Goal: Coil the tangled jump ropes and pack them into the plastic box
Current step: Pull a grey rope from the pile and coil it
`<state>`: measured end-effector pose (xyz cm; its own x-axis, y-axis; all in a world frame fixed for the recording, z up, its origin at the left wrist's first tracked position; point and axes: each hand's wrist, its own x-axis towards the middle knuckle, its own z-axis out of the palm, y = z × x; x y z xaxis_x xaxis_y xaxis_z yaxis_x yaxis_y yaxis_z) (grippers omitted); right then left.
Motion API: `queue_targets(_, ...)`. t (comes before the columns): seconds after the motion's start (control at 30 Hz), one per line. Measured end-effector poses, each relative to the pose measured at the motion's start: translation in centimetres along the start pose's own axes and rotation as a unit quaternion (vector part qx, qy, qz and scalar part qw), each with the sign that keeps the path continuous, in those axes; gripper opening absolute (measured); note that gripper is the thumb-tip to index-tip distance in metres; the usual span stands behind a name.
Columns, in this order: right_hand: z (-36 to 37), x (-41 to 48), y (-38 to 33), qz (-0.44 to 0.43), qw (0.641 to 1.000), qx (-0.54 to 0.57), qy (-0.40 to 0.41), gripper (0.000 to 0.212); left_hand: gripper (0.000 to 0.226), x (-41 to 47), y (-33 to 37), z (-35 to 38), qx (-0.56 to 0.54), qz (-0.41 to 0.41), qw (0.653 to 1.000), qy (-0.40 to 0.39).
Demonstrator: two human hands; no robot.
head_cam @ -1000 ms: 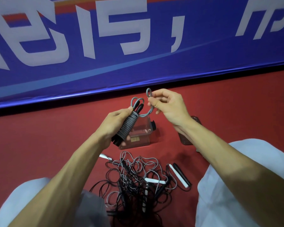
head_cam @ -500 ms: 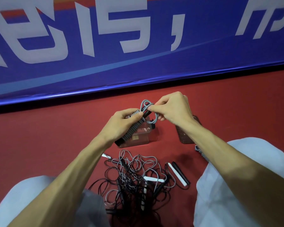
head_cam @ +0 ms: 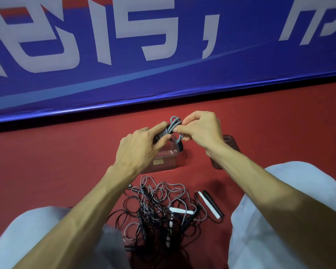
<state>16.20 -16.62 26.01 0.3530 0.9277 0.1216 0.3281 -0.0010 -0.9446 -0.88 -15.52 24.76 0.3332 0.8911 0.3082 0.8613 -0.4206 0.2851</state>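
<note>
A grey jump rope (head_cam: pixel 174 126) is wound around its black handles, held up above the clear plastic box (head_cam: pixel 163 159) on the red floor. My left hand (head_cam: pixel 142 146) grips the wrapped handles. My right hand (head_cam: pixel 200 129) pinches the loose grey end of the cord at the top of the bundle. A tangled heap of black and grey jump ropes (head_cam: pixel 159 212) with black and white handles lies on the floor between my knees, nearer to me than the box.
The box's dark lid (head_cam: pixel 229 144) lies on the floor right of the box, partly hidden by my right forearm. A blue banner wall (head_cam: pixel 163 55) runs along the far side. My knees in pale trousers flank the heap.
My right hand has brought the loose grey loop down onto the bundle. Both hands have drawn together and sunk a little toward the box.
</note>
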Motion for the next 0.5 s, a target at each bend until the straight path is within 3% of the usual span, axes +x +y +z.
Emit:
queue_targets(0.27, -0.01, 0.2, 0.14, 0.006, 0.999, 0.004, -0.042, 0.032, 0.045, 0.06, -0.44, 0.0, 0.052, 0.024, 0.998, -0.005)
queue_targets(0.37, 0.54, -0.06, 0.07, -0.015, 0.997, 0.035, -0.07, 0.013, 0.043, 0.14, -0.81, 0.0, 0.063, 0.022, 0.998, 0.008)
queue_targets(0.5, 0.85, -0.25, 0.3, -0.123, 0.984, -0.132, -0.015, 0.019, 0.043, 0.02, -0.59, 0.21, 0.048, 0.029, 0.998, 0.029)
